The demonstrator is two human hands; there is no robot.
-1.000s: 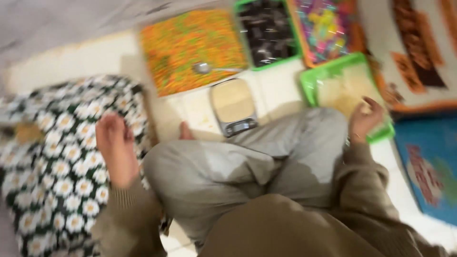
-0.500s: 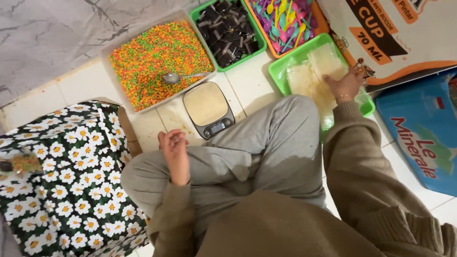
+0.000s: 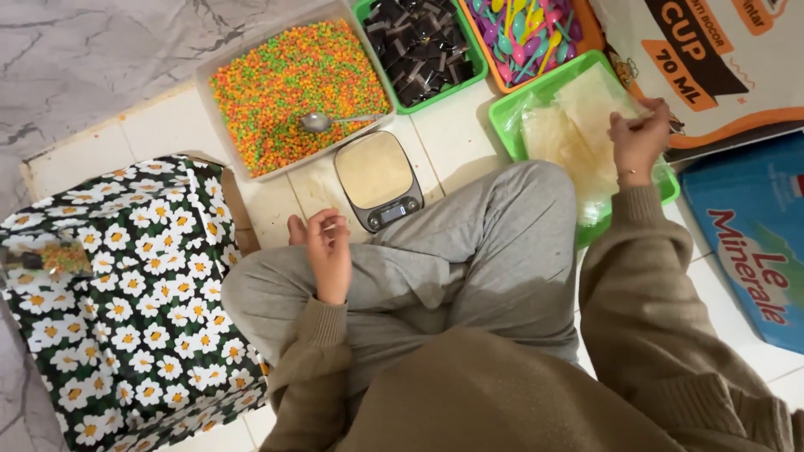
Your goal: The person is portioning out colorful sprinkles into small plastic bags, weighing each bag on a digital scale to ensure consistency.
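Head view, looking down at crossed legs in grey trousers on the tiled floor [image 3: 469, 142]. Right hand [image 3: 638, 142] out over the green tray [image 3: 511, 113], fingers [image 3: 624, 125] pinched shut on the top edge of a thin clear plastic bag [image 3: 595, 100] from the pile of clear bags [image 3: 557, 142] lying in that tray; bag's long axis running away from the body, up toward the cardboard box [image 3: 712, 67]. Left hand [image 3: 328, 251] on the left knee, fingers loosely curled, holding nothing visible, just short of the small kitchen scale [image 3: 378, 178]. Scale between the knees and the clear tub of orange-green-yellow pellets [image 3: 285, 75], metal spoon [image 3: 331, 122] lying in the pellets, handle pointing right. Bag well to the right of the scale, so right hand far nearer to bags, left hand nearer to scale and spoon. Beyond: green tray of small black packets [image 3: 419, 42], orange tray of coloured plastic spoons [image 3: 523, 33]. Daisy-print cloth [image 3: 134, 310] at left, blue carton [image 3: 754, 243] at right.
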